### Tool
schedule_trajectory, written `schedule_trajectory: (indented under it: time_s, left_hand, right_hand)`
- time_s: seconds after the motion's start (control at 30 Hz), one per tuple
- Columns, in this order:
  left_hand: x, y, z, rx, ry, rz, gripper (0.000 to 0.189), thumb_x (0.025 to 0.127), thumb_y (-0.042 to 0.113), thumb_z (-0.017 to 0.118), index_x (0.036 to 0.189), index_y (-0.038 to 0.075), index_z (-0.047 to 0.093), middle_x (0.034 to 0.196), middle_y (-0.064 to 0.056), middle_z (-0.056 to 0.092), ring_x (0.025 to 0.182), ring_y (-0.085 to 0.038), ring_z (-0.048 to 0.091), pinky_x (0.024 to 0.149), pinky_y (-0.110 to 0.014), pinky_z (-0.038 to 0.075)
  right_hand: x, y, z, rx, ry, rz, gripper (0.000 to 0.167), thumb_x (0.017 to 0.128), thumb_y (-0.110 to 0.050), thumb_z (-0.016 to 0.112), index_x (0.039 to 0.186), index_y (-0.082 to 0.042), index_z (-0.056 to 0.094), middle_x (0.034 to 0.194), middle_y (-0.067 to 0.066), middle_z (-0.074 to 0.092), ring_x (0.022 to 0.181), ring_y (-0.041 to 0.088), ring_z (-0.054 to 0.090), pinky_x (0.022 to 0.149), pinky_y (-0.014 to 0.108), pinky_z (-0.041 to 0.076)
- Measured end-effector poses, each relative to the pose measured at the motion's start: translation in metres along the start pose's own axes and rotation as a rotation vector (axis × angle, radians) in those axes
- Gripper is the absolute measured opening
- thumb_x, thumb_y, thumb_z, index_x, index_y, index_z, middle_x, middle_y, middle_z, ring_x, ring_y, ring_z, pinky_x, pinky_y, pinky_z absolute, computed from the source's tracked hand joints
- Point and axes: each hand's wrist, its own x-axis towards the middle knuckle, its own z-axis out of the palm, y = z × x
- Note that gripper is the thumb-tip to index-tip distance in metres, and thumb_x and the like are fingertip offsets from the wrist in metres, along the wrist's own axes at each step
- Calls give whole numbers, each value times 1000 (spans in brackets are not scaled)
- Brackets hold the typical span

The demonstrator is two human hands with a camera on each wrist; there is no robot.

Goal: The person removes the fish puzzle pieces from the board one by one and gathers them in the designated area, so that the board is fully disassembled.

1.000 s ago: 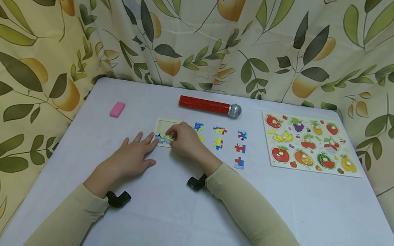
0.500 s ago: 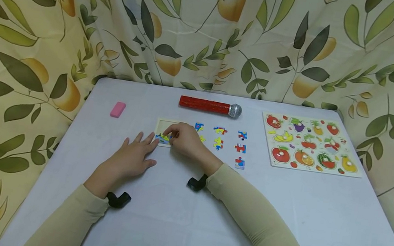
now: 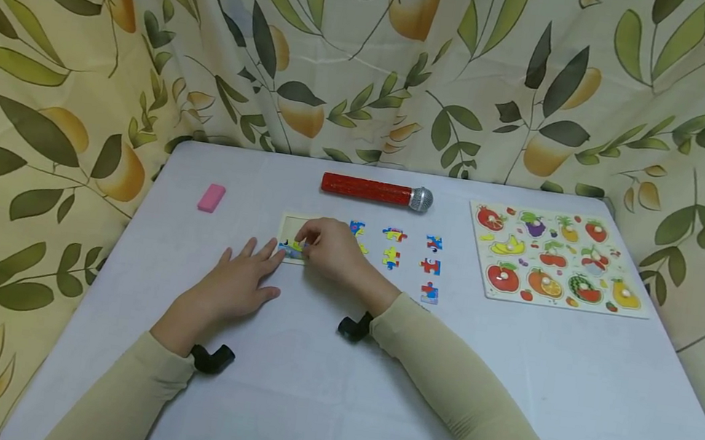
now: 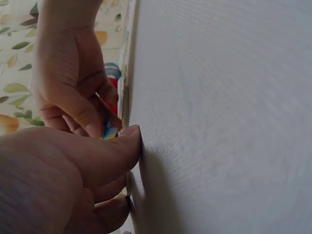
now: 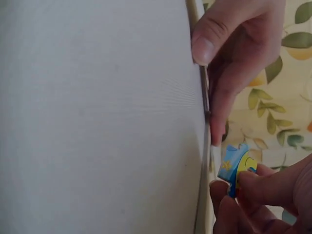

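Note:
A jigsaw piece (image 5: 233, 165) with blue and yellow print is pinched between the thumb and fingers of my right hand (image 3: 337, 249). That hand is over the small wooden puzzle tray (image 3: 293, 224), whose upper part is bare and whose lower left holds printed pieces. My left hand (image 3: 234, 280) lies with fingers spread, its fingertips at the tray's lower left corner. Right of the tray, several loose jigsaw pieces (image 3: 391, 257) lie in columns, some partly hidden behind my right hand. In the left wrist view a bit of the held piece (image 4: 108, 131) shows beyond my left thumb.
A red microphone (image 3: 366, 189) with a silver head lies behind the tray. A pink block (image 3: 211, 197) sits at the back left. On the right is a fruit-picture board (image 3: 559, 260). A patterned curtain (image 3: 372, 61) hangs behind the white-covered table (image 3: 303, 405).
My right fingers have shifted slightly over the tray, still pinching the piece, which is less visible in the head view. My left hand has stayed in place.

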Motion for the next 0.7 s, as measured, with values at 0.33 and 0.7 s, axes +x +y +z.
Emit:
schedule_trajectory:
  time_s: [0.33,0.7]
  left_hand:
    - [1,-3,2,5,-9,-12,76,106,42,66,170,16,34,180,-10,22,167,-49,12,127,-80,12]
    - [-1,-2,1,10,-1,-2,76,106,40,66,170,15,33,180,-10,21,167,-48,12,127,-80,12]
  right_hand:
    - [-15,-2,-38,281,-78,127,15,96,-1,76,106,-10,81,94,8,69,79,26,69,60,27,59]
    - [-50,29,-86,194,-103,201,14,96,0,74,106,-8,81,97,9,73,81,27,75,60,29,58]
